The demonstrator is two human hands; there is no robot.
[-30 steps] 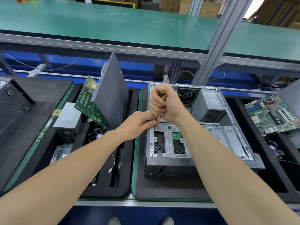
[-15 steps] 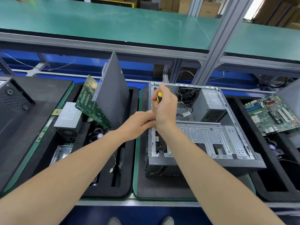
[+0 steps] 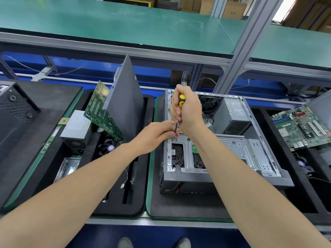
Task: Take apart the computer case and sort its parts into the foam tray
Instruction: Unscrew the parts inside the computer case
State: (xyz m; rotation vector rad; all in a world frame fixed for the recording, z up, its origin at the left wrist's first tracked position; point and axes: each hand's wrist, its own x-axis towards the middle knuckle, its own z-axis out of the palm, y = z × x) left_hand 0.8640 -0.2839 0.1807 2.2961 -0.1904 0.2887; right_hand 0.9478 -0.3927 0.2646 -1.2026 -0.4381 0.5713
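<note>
The right grip [image 3: 188, 111] was closed tight round the handle of the upright screwdriver [image 3: 182, 102]. The left grip [image 3: 155, 135] pinched its shaft near the tip, which met the metal frame of the open computer case [image 3: 232, 145] on a black mat [image 3: 179, 208]. Just left, the foam tray [image 3: 138, 206] held a side panel [image 3: 125, 104], circuit board [image 3: 100, 111] and power supply [image 3: 77, 126].
</note>
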